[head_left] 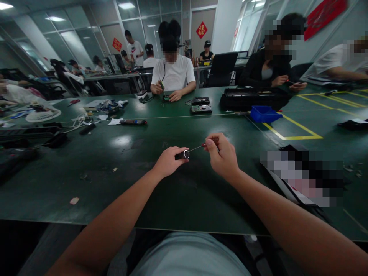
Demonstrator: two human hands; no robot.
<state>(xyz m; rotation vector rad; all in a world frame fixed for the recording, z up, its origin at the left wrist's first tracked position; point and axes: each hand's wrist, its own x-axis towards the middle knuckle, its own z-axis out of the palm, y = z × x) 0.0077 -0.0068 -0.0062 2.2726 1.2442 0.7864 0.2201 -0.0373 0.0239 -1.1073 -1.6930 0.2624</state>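
Between the thumb and fingers of my left hand (pixel 169 161) is a small dark cylinder (pixel 181 155), its round, light-rimmed end turned to the right. My right hand (pixel 222 155) is closed round the red handle of a screwdriver (pixel 196 148). The thin shaft points left, its tip at or close to the rimmed end of the cylinder; whether they touch is too small to tell. Both hands are above the green table (pixel 184 199), near its middle.
A blue bin (pixel 265 114) and a long black housing (pixel 253 99) lie at the back right, drive-like metal parts (pixel 201 109) beyond my hands. A dark-handled tool (pixel 133 122) lies back left. A person (pixel 174 73) works across the table.
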